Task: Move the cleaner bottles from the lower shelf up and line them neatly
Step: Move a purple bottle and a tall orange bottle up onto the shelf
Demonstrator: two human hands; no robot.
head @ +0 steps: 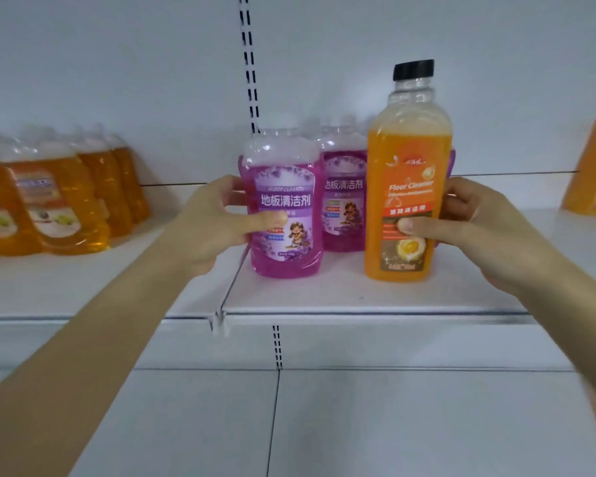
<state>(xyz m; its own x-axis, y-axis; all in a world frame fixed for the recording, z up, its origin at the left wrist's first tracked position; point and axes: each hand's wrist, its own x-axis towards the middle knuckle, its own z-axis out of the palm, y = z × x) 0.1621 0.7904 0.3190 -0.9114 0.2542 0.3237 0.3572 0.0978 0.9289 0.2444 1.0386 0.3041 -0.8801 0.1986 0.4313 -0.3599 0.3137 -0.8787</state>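
White metal shelf [358,297] before a white back panel; at left, a row of amber bottles [66,208], labels blurred; the left hand [210,222] grips the front purple bottle [283,208], upright, marked "FLOOR CLEANER" and "地板清洁剂"; a second purple bottle [343,197] stands just behind; the orange bottle [408,187], upright on the shelf, black cap uppermost, "Floor Cleaner" label facing the camera, is gripped by the right hand [479,225].
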